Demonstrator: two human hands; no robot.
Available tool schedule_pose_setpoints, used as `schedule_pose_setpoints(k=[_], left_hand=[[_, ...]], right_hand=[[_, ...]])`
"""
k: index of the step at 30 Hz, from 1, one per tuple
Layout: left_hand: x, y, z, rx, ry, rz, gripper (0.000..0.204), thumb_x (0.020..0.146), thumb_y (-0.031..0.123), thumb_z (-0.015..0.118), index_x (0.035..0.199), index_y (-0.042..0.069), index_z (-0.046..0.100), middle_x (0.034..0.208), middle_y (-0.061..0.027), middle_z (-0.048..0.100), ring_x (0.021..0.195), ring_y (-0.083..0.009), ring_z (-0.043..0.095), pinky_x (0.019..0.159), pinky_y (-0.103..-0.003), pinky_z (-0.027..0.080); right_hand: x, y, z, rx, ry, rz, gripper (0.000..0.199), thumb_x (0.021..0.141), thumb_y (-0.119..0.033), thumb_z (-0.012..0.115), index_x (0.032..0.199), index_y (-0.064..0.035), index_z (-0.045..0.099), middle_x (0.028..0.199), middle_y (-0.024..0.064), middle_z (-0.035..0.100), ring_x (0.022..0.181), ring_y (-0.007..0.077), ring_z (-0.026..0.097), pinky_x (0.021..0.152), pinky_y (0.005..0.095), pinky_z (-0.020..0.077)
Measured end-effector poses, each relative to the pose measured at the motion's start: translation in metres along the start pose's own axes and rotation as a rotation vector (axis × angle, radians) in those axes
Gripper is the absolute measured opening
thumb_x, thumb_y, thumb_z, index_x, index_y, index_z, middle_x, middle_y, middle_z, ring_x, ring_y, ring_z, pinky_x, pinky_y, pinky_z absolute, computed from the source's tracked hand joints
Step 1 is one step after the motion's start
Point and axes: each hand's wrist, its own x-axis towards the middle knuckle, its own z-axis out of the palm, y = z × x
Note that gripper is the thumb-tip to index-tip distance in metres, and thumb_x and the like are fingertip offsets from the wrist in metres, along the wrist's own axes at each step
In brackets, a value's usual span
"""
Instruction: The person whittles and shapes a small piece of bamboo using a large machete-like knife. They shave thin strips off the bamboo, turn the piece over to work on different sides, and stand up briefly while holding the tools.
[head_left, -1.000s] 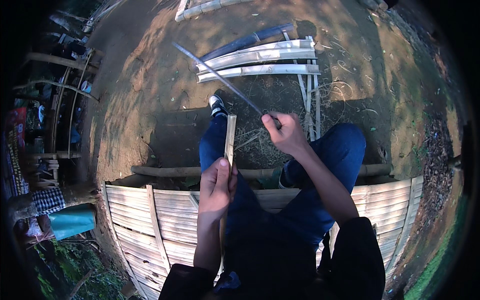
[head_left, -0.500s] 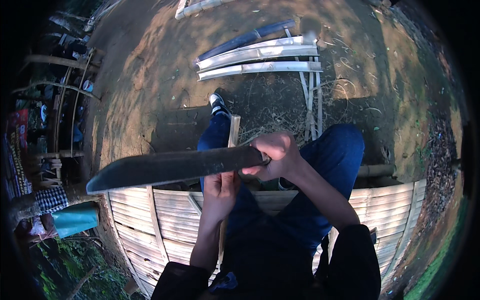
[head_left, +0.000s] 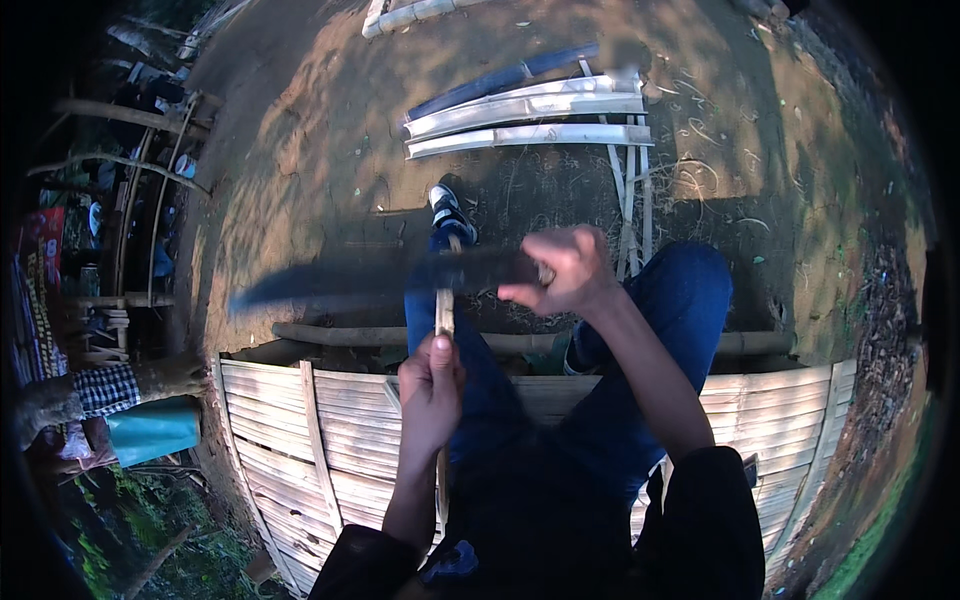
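My right hand (head_left: pixel 575 270) is closed round the handle of a machete (head_left: pixel 400 278). Its long dark blade points left and is blurred by motion. The blade crosses over a narrow bamboo strip (head_left: pixel 445 318), hiding a short length of it; whether the two touch I cannot tell. My left hand (head_left: pixel 432 385) grips the strip from below, thumb lying along it. The strip's upper end shows beyond the blade, and its lower part runs back beside my left forearm. Both hands are in front of my lap, between my knees in blue jeans.
I sit on a slatted bamboo bench (head_left: pixel 270 430). Split bamboo lengths (head_left: pixel 530 135) lie on the ground ahead, across thin strips (head_left: pixel 630 200), with curled shavings around. A bamboo pole (head_left: pixel 340 335) runs along the bench front. At left are a pole frame (head_left: pixel 150 210) and a checked cloth (head_left: pixel 107 390).
The machete and my right hand have moved away from me and a little to the right. My left hand has dropped slightly nearer me, and more of the strip shows above it.
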Motion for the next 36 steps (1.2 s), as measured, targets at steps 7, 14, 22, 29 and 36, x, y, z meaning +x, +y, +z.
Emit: schedule_pose_setpoints(k=[7,14,22,29,36], left_hand=[[-0.002,0.018,-0.016,-0.090,-0.003,-0.124,0.035,0.099,0.031,0.044,0.074,0.007,0.046,0.053,0.0043,0.039,0.041,-0.0018,0.033,0.038,-0.018,0.025],[0.012,0.015,-0.010,-0.081,-0.124,-0.009,0.029,0.098,0.028,0.047,0.096,0.002,0.057,0.064,-0.0029,0.049,0.049,-0.0099,0.045,0.047,-0.022,0.037],[0.008,-0.002,-0.009,-0.446,-0.168,-0.232,0.025,0.099,0.024,0.042,0.088,0.004,0.052,0.066,-0.0033,0.048,0.051,-0.0089,0.041,0.046,-0.024,0.032],[-0.007,0.016,0.009,-0.045,-0.013,0.018,0.030,0.100,0.022,0.042,0.076,0.006,0.047,0.054,0.0021,0.042,0.044,-0.0031,0.037,0.040,-0.018,0.027],[0.005,0.014,0.017,-0.056,-0.013,0.020,0.021,0.099,0.018,0.044,0.085,0.005,0.054,0.055,0.0016,0.044,0.042,-0.0035,0.038,0.039,-0.019,0.028]], right_hand=[[0.008,0.016,-0.011,0.639,0.202,0.888,0.053,0.094,-0.041,0.052,0.062,0.0020,0.051,0.047,0.0057,0.043,0.045,0.0126,0.042,0.045,0.0320,0.0339],[-0.007,-0.023,-0.021,0.275,-0.034,0.239,0.039,0.076,-0.038,0.072,0.067,-0.0032,0.058,0.051,0.0076,0.048,0.044,0.0226,0.053,0.043,0.0317,0.0390],[-0.006,-0.047,-0.005,0.094,-0.149,-0.048,0.056,0.067,-0.061,0.070,0.055,-0.0102,0.048,0.046,0.0007,0.044,0.038,0.0202,0.050,0.037,0.0315,0.0375],[-0.012,-0.031,-0.004,0.223,-0.112,0.036,0.056,0.062,-0.059,0.074,0.057,-0.0085,0.050,0.047,0.0026,0.043,0.040,0.0223,0.050,0.038,0.0331,0.0374],[-0.003,-0.025,-0.022,0.036,-0.070,-0.018,0.057,0.061,-0.062,0.073,0.054,-0.0112,0.048,0.043,-0.0005,0.043,0.037,0.0178,0.050,0.035,0.0299,0.0376]])
